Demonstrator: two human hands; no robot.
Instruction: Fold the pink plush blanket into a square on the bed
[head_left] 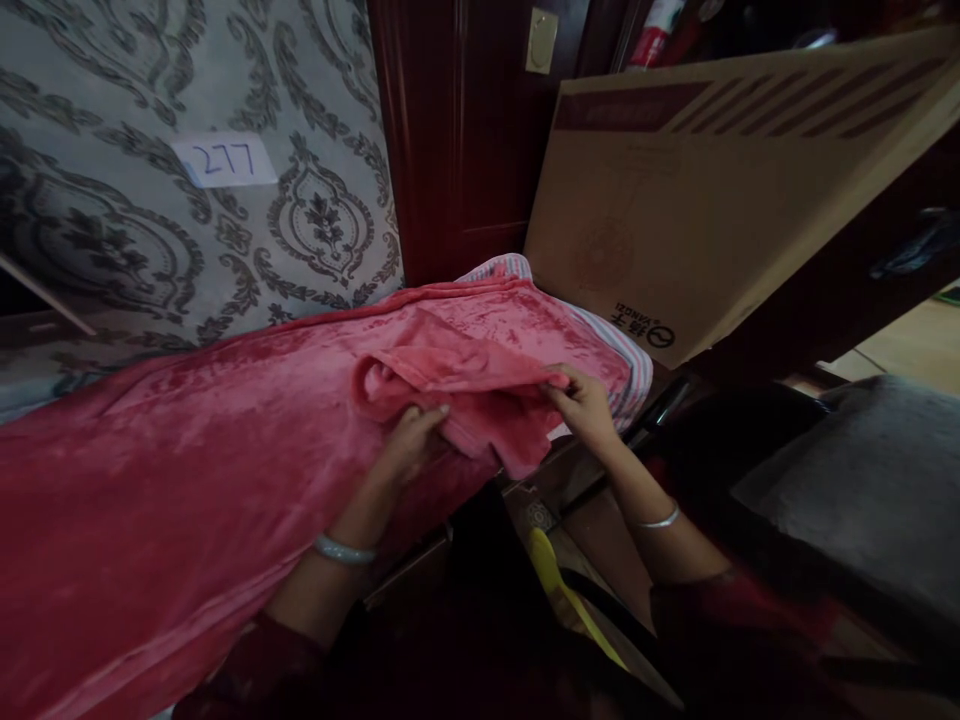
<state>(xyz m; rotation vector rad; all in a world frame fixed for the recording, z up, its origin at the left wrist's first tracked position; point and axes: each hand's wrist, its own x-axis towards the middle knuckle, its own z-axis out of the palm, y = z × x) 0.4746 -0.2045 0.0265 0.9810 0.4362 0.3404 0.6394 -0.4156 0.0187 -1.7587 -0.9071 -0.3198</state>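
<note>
A coral-pink plush cloth (472, 375), loosely folded and bunched, is between my two hands; whether it is a garment or a plain cloth I cannot tell. My left hand (414, 438) pinches its near edge, thumb on top and fingers partly hidden beneath. At its right end, my right hand (583, 402) grips a corner between thumb and fingers. Below and behind the cloth spreads a darker pink velvety cover (247, 430) on a long raised surface. A striped fabric edge (626, 350) shows from under the cover at the right.
A large cardboard box (675, 210) leans beyond the right end of the cover. Patterned wallpaper (322, 220) bears a paper marked 277 (229, 160). A dark red wooden panel (465, 140) stands behind. Lower right are a grey seat (862, 500) and a yellow strip (570, 590).
</note>
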